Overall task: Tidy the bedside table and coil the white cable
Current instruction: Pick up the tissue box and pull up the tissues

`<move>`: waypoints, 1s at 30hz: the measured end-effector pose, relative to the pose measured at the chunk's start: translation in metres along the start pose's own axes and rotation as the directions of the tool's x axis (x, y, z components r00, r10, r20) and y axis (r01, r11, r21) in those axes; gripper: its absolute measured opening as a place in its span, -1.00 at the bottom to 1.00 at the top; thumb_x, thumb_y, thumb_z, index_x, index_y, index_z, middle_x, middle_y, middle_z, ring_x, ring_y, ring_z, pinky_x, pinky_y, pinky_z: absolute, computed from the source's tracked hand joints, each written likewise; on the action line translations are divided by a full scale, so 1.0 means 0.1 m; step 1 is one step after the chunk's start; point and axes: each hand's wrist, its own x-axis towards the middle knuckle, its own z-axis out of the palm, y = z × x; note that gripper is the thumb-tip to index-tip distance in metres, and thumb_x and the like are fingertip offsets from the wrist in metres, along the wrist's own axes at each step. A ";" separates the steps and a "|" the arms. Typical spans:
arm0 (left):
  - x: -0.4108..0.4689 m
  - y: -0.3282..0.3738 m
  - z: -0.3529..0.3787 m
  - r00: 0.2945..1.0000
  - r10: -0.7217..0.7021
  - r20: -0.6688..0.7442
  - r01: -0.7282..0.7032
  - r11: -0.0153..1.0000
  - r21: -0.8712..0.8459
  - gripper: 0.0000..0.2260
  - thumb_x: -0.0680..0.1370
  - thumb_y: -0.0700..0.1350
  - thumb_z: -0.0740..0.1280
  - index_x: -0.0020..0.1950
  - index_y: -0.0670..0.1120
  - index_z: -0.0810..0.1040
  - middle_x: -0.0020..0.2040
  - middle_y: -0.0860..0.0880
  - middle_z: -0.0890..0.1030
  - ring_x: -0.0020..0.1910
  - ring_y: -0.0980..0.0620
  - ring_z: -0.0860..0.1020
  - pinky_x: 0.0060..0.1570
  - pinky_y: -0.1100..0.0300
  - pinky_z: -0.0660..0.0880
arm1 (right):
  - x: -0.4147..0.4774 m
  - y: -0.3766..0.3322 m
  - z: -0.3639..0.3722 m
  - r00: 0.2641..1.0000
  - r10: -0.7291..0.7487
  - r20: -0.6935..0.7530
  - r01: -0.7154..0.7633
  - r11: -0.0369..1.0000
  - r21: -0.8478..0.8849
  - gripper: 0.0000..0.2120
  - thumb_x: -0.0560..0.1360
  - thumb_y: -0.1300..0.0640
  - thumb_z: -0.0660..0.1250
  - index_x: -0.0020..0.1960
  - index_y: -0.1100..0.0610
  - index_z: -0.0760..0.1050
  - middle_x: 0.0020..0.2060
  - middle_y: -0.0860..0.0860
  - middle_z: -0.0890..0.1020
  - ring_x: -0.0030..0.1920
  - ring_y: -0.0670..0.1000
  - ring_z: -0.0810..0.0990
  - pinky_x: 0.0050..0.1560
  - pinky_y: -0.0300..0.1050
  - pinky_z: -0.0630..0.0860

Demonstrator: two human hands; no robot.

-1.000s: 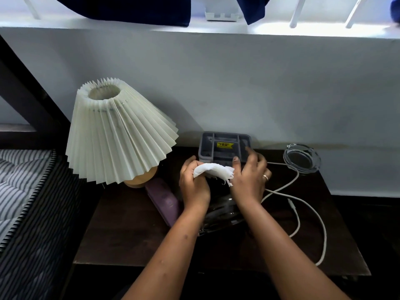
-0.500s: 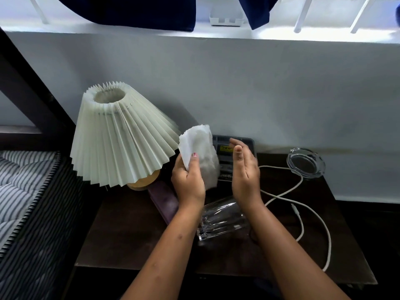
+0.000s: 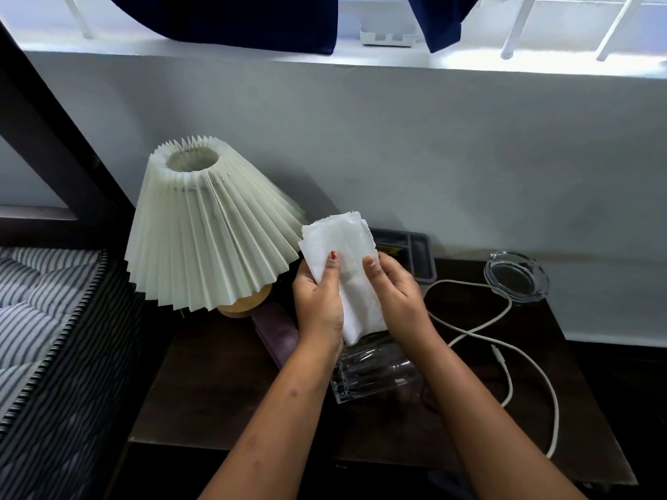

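Note:
I hold a white paper tissue [image 3: 343, 247] upright above the dark wooden bedside table [image 3: 223, 391]. My left hand [image 3: 317, 301] grips its left edge with the thumb on top. On the right edge, my right hand [image 3: 397, 290] pinches it with thumb and fingers. The white cable [image 3: 501, 315] lies loose in uneven loops on the right half of the table, one plug end near the middle right. A clear ribbed glass container [image 3: 371, 369] lies on the table just under my hands.
A pleated cream lamp [image 3: 209, 229] stands at the table's back left. A grey compartment tray [image 3: 415, 254] sits against the wall, a glass ashtray [image 3: 516, 276] at the back right, a purple case [image 3: 274, 330] beside the lamp base. A striped mattress [image 3: 43, 319] lies left.
The tissue was crumpled between both hands low over the tray; it has been lifted and opened out flat. My right hand, briefly off it, has taken hold of its right edge.

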 end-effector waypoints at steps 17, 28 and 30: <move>0.01 -0.02 0.00 0.982 -0.066 0.178 0.074 0.996 -0.041 -0.79 0.56 -0.20 0.24 0.17 -0.14 0.54 -0.01 -0.07 0.65 -0.08 0.09 0.61 -0.01 0.14 0.54 | 0.02 0.00 -0.03 0.894 -0.226 -0.387 0.032 0.894 -0.447 -0.74 0.39 0.19 0.42 -0.10 0.03 0.33 -0.31 -0.21 0.48 -0.31 -0.30 0.52 -0.38 -0.54 0.32; -0.07 -0.11 0.10 0.938 0.110 0.329 -0.181 0.964 0.194 -0.71 0.53 -0.36 0.22 0.08 -0.02 0.56 0.04 -0.01 0.63 0.02 0.15 0.59 0.10 0.29 0.51 | 0.06 -0.04 -0.15 0.851 -0.432 -0.299 0.149 0.744 -0.651 -0.78 0.43 0.37 0.24 -0.10 0.13 0.59 -0.18 0.04 0.67 -0.15 0.02 0.60 -0.12 -0.22 0.45; -0.06 -0.13 0.06 0.905 0.143 0.401 -0.296 0.888 0.351 -0.63 0.52 -0.36 0.22 0.21 0.01 0.53 0.17 0.02 0.58 0.18 0.14 0.53 0.25 0.19 0.45 | 0.08 -0.04 -0.23 0.839 -0.455 -0.299 0.171 0.742 -0.649 -0.69 0.44 0.40 0.21 0.04 0.15 0.62 -0.07 0.08 0.67 -0.07 -0.01 0.59 -0.03 -0.31 0.42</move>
